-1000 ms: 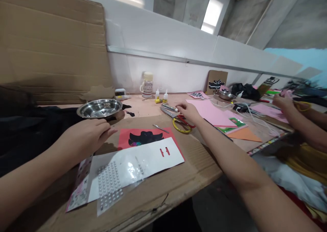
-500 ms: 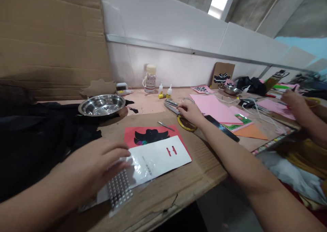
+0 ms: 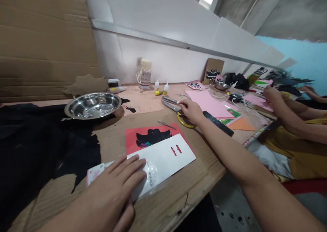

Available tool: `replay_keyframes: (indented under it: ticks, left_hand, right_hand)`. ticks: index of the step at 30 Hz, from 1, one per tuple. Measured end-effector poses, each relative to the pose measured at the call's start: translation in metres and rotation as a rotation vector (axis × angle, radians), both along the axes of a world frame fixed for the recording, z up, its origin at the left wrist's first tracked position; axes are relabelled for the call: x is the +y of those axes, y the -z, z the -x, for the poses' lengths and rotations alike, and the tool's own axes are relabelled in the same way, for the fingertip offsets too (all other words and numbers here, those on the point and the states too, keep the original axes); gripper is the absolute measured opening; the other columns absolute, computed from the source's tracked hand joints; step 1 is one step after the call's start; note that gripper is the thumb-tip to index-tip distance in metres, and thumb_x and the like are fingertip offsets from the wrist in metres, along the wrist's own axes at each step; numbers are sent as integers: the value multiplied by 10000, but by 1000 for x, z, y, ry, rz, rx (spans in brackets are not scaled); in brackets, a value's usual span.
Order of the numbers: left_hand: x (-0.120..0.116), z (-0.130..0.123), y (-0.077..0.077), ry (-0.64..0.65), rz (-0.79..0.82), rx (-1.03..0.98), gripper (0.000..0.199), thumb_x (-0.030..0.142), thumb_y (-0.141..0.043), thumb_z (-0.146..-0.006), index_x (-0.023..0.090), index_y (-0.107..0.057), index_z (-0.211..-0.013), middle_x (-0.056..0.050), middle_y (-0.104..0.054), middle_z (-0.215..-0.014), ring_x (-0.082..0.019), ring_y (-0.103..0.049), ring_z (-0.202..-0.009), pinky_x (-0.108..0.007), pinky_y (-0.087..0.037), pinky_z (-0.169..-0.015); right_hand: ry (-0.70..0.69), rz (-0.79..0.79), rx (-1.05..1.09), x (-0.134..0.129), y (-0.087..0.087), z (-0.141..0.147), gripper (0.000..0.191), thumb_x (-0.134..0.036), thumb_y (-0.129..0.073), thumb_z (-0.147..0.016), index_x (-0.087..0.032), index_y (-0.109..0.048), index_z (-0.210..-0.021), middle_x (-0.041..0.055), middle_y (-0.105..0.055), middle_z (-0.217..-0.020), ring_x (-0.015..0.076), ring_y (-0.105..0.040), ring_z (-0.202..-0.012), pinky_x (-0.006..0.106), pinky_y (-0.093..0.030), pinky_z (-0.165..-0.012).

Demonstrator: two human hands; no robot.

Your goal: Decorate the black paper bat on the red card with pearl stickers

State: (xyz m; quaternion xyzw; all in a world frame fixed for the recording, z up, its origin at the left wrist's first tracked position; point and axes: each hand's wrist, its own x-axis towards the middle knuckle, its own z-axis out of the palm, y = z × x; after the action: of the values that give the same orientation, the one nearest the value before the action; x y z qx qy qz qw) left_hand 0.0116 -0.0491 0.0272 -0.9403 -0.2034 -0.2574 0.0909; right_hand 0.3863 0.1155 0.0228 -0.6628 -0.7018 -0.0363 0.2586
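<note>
My left hand (image 3: 114, 187) lies with fingers spread on a white card packet (image 3: 167, 157) that has a clear plastic front and a row of silver beads. Under the packet is a red sheet (image 3: 131, 133) bearing a black cut-out shape (image 3: 154, 135) with pink and teal sequins. Tweezers (image 3: 166, 124) rest at the sheet's upper edge. Over the yellow handles of the scissors (image 3: 185, 123), my right hand (image 3: 191, 112) has its thumb and fingers pinched together; anything between them is too small to make out.
A steel bowl (image 3: 93, 106) stands at the left beside black fabric (image 3: 22, 150). Small glue bottles (image 3: 165, 88) and a flask (image 3: 145, 73) stand by the wall. Right of my arm lie a phone (image 3: 218, 123) and pink sheets (image 3: 209, 102). Another person's hands are at the far right.
My left hand has come down flat onto the packet, covering where the sheet of silver beads showed. My right hand remains by the scissors, its fingers drawn closer together. The view has shifted.
</note>
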Motion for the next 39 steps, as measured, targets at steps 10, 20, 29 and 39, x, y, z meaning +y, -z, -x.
replay_keyframes:
  ticks: [10, 20, 29, 39]
  left_hand:
    - [-1, -6, 5, -58, 54, 18, 291, 206, -528, -900, 229, -709, -1128, -91, -803, -1221, -265, -778, -1062, -354, -664, -847]
    - [-1, -13, 6, -140, 319, 121, 277, 248, -481, -1017, 193, -750, -1047, -134, -771, -1245, -291, -744, -1091, -427, -621, -919]
    - [5, -4, 11, -113, 456, 56, 231, 333, -553, -1024, 235, -742, -1112, -73, -744, -1306, -268, -724, -1131, -433, -566, -1031]
    - [-1, -4, 7, -137, 393, 98, 305, 395, -541, -1010, 212, -765, -1106, -103, -743, -1339, -337, -707, -1206, -512, -593, -1035]
  right_hand:
    - [-120, 18, 49, 6, -10, -14, 174, -292, -659, -1024, -162, -743, -1103, 92, -757, -1123, 224, -719, -994, 424, -593, -917]
    - [-578, 57, 170, -52, -24, 47, 195, -313, -655, -977, -210, -804, -1051, 72, -807, -1046, 238, -718, -952, 360, -538, -842]
    - [-1050, 243, -1, -96, -17, 90, 123, -325, -665, -1018, -224, -731, -994, 36, -762, -975, 193, -679, -864, 306, -498, -781]
    - [-509, 29, -95, -41, -3, 57, 377, -383, -724, -964, -171, -747, -1274, 153, -740, -1218, 314, -691, -1061, 466, -525, -949]
